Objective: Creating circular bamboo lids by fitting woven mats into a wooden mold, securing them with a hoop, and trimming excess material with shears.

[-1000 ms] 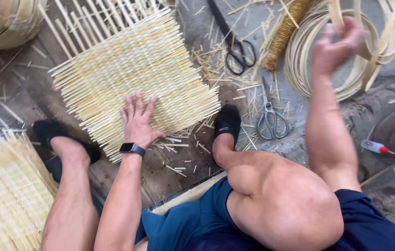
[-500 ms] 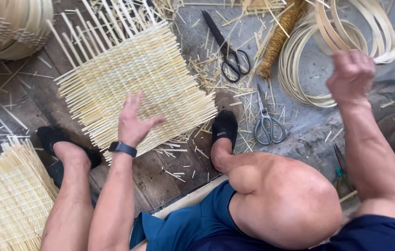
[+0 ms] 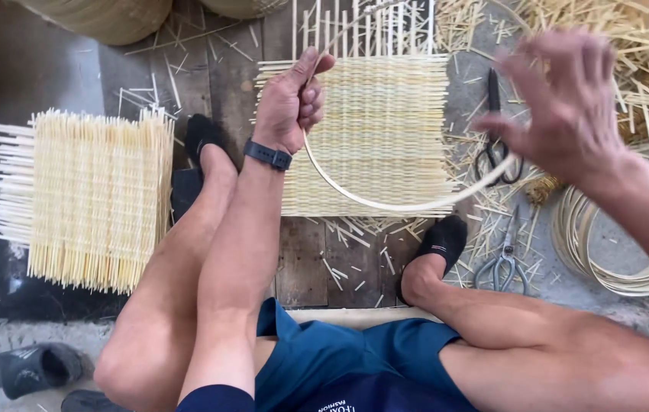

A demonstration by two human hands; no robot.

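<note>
My left hand (image 3: 290, 103), with a dark wristband, pinches one end of a long pale cane strip (image 3: 401, 206) above the woven bamboo mat (image 3: 385, 130). The strip bends in a wide arc across the mat's near edge and rises to my right hand (image 3: 561, 107). That hand is blurred, fingers spread, with the strip running under its fingers; a grip is not plain. The mat lies on dark boards between my feet in black socks, with bare stakes sticking out at its far side.
A second woven mat (image 3: 95, 198) lies at the left. Black shears (image 3: 496, 145) and grey scissors (image 3: 502, 263) rest right of the mat among cane scraps. A coil of cane strips (image 3: 607, 267) sits at right. Baskets (image 3: 103, 15) stand at the back, slippers (image 3: 30, 370) near left.
My left hand lifted off the mat and took hold of a cane strip's end. My right hand came down from the coil, drawing the strip across the mat. The view shifted right.
</note>
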